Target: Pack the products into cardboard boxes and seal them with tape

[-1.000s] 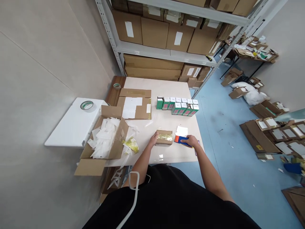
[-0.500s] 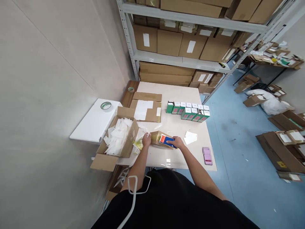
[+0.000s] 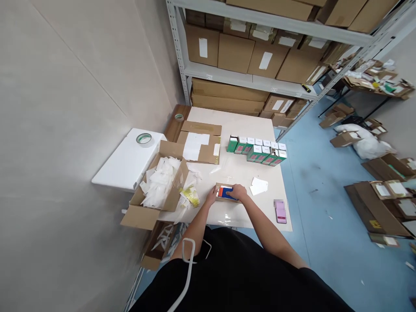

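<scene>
We straightened the small box (image 3: 227, 199) and blue card (image 3: 225, 191). White scraps (image 3: 162, 180) fill the big box (image 3: 179, 185). Our left hand (image 3: 211, 196) grips the small box, our right hand (image 3: 238, 192) the card.

On the pale table (image 3: 242, 170), flat cardboard (image 3: 203, 152) lies at ten o'clock, green-and-white boxes (image 3: 256, 151) at two, white cards (image 3: 259, 186) at four, a pink phone (image 3: 280, 213) farther out, a little brown box (image 3: 227, 200) at six, crumpled scraps (image 3: 190, 196) at eight.

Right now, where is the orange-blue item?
In the head view, the orange-blue item is just right of centre, over the small brown box, under the right hand.
</scene>
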